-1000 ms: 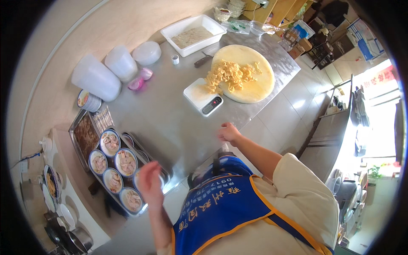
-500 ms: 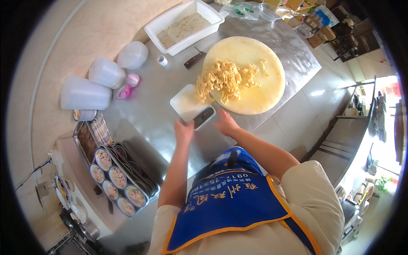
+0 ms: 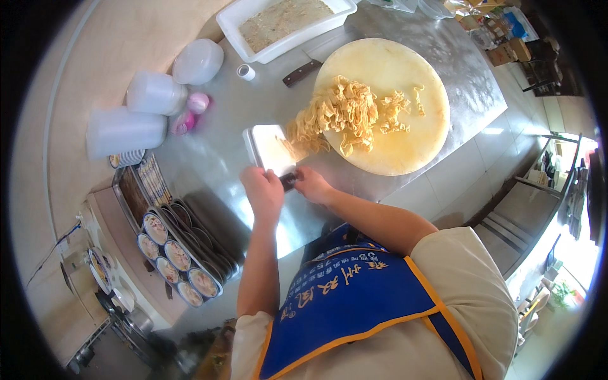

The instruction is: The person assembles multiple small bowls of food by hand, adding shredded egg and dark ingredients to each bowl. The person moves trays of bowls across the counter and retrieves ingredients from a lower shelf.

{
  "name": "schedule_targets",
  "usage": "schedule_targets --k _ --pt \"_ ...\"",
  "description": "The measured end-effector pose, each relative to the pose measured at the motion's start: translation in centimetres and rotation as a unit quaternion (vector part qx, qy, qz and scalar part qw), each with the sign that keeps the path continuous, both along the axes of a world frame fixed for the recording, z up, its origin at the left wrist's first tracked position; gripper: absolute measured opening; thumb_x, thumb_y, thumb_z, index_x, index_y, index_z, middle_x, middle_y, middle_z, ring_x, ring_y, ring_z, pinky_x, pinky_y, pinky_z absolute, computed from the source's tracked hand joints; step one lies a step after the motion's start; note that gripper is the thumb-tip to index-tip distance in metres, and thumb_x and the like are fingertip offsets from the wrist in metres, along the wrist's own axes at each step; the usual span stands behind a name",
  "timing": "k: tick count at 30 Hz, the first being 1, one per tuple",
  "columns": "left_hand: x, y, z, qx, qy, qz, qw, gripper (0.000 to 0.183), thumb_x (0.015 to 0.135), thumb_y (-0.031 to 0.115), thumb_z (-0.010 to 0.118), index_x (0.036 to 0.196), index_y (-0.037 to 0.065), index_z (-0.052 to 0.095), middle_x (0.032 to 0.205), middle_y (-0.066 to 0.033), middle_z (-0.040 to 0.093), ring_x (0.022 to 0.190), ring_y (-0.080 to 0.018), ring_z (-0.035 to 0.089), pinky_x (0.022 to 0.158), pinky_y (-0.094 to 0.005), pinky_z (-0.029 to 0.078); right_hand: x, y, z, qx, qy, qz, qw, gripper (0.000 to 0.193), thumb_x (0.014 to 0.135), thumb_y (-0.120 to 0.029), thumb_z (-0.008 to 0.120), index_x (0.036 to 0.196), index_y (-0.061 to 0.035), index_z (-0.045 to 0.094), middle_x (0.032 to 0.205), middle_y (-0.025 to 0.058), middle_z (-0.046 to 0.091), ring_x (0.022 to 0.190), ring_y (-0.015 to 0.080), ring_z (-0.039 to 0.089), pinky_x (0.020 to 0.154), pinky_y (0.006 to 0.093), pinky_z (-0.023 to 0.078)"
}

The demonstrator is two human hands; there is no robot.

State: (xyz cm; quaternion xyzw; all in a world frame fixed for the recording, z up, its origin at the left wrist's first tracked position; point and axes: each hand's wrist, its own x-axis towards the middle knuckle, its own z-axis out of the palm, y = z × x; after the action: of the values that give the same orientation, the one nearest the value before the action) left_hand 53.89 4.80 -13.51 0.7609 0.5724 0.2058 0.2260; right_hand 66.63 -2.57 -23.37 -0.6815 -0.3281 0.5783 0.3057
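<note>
I hold a small white kitchen scale (image 3: 266,149) with a dark display panel, tilted over the metal table. My left hand (image 3: 263,194) is closed on its near left edge. At its near right corner, by the dark panel, my right hand (image 3: 313,185) is closed too. Just beyond the scale, a heap of pale yellow flat strips (image 3: 345,107), like noodles or bean curd strips, lies on a thick round board (image 3: 415,142). Some strips spill over the board's left side, close to the scale's platform. My fingertips are partly hidden.
A brown-handled knife (image 3: 301,73) lies left of the board, below a white tub (image 3: 288,28). Stacked clear plastic containers (image 3: 149,94), pink rolls (image 3: 184,123) and a white roll (image 3: 246,72) stand at left. Trays of several bowls (image 3: 177,254) sit at lower left.
Both hands have closed on the scale and it has tipped from lying flat, shifting slightly left. The view has shifted too. The strips still lie on the board.
</note>
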Motion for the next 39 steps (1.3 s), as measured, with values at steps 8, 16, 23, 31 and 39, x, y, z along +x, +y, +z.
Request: schedule_targets --k 8,16,23,31,39 --pt "-17.6 7.7 -9.6 -0.124 -0.158 0.282 0.938 0.027 0.094 0.014 0.063 0.108 -0.008 0.062 0.100 -0.0172 0.069 0.090 -0.0282 0.067 0.083 -0.0405 0.052 2.5 0.7 3.9 0.112 -0.233 0.077 0.963 0.052 0.087 -0.016 0.065 0.138 -0.0049 0.058 0.140 0.0242 0.056 0.133 0.0412 0.051 0.112 0.0469 0.043" --pt "-31.6 19.1 -15.3 -0.094 0.061 0.284 0.952 0.043 0.096 0.029 0.061 0.113 -0.010 0.067 0.115 -0.0276 0.069 0.108 -0.0417 0.065 0.098 -0.0495 0.049 4.8 10.0 10.1 0.176 -0.531 0.468 0.684 0.104 0.074 -0.040 0.088 0.159 -0.0114 0.035 0.164 0.0238 0.029 0.154 0.0464 0.023 0.125 0.0620 0.015" --pt "-9.0 12.6 -5.4 -0.062 0.020 0.002 0.998 0.080 0.079 0.030 0.084 0.141 -0.006 0.048 0.138 -0.0276 0.054 0.130 -0.0431 0.052 0.110 -0.0497 0.043 7.2 12.3 6.9 0.042 -0.578 0.522 0.625 0.112 0.070 -0.037 0.090 0.161 -0.0108 0.030 0.162 0.0287 0.032 0.145 0.0513 0.035 0.122 0.0622 0.021" --pt "5.9 5.7 -8.0 -0.141 0.049 -0.105 0.983 0.067 0.075 0.018 0.087 0.130 -0.001 0.053 0.125 -0.0238 0.059 0.117 -0.0422 0.058 0.098 -0.0481 0.052 9.1 12.3 3.7 0.165 -0.552 0.500 0.647 0.036 0.091 -0.020 0.060 0.125 -0.0064 0.062 0.121 0.0189 0.064 0.112 0.0345 0.064 0.097 0.0429 0.047" --pt "10.0 4.8 -8.1 -0.169 -0.195 0.000 0.966 0.010 0.085 0.006 0.068 0.091 -0.001 0.069 0.079 -0.0229 0.070 0.081 -0.0423 0.070 0.068 -0.0546 0.052 11.0 13.4 6.6 0.183 -0.462 0.521 0.694 0.023 0.090 -0.020 0.063 0.109 -0.0092 0.069 0.116 0.0106 0.067 0.111 0.0294 0.066 0.096 0.0442 0.049"
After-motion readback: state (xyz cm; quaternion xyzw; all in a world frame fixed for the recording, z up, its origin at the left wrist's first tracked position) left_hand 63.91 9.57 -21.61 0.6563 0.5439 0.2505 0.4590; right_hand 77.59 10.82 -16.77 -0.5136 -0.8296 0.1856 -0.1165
